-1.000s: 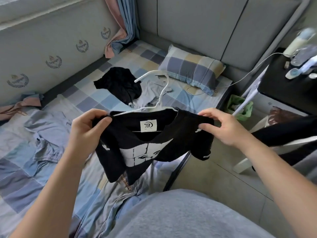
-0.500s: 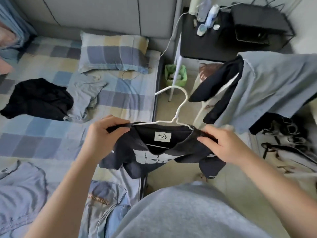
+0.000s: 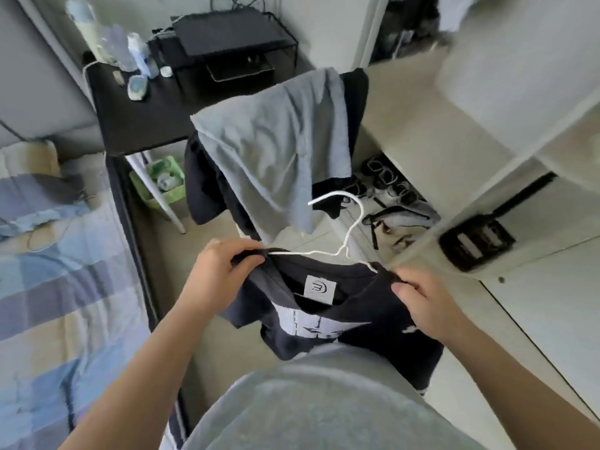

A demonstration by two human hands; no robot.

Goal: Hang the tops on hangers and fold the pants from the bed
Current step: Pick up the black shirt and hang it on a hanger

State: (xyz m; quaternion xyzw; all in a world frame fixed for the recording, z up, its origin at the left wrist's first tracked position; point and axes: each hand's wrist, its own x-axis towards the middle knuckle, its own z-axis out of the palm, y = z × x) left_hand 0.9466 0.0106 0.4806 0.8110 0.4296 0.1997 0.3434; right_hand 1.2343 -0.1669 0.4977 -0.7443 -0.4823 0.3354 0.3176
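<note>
The left hand (image 3: 217,271) pinches the black T-shirt (image 3: 328,306) at its 9 o'clock shoulder, fingers curled. The right hand (image 3: 422,300) grips the 3 o'clock shoulder over the white hanger (image 3: 344,241).

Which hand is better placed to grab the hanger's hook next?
Probably the right hand. It pinches the black T-shirt at the shoulder nearer the hook of the white hanger, which leans toward its side. The left hand grips the farther shoulder and can carry the shirt meanwhile.

Matt black cloth shirt (image 3: 328,323) hangs on a smooth, glossy white hanger (image 3: 349,232), beside soft grey cloth (image 3: 276,151) and a matt black worktop (image 3: 143,121).
</note>
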